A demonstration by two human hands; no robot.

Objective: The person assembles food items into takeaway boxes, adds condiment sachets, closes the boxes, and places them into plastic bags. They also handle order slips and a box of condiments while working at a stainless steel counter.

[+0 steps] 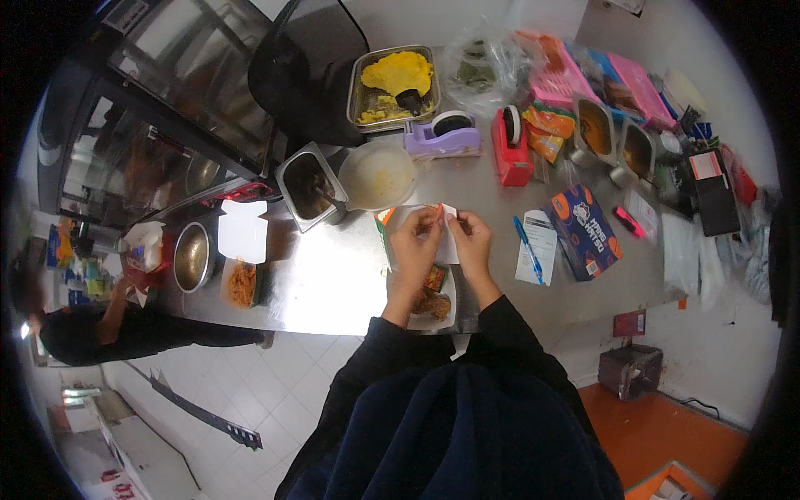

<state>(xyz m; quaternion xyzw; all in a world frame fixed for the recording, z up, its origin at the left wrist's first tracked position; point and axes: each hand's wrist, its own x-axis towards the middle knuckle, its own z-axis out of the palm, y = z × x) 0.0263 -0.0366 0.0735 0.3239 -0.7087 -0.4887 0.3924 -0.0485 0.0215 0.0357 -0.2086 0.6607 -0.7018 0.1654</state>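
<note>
In front of me on the steel table stands a paper food box with its lid [448,245] raised. Both hands pinch the lid's upper edge, fingertips close together around a small orange part there. My left hand [415,240] grips it from the left, covering part of the printed outer side. From the right, my right hand [473,240] holds the lid's white inner side between thumb and fingers. Inside the box lie browned fried pieces [432,304] and a colourful sachet [435,277], partly hidden by my left wrist.
Left are an open box of shredded food [242,284], a metal bowl [193,257] and a person [81,331] holding a red box. Behind stand a steel pan [310,187], a pale bowl [377,175] and tape dispensers [442,139]. Right lie a pen [528,249] and a dark printed box [582,231].
</note>
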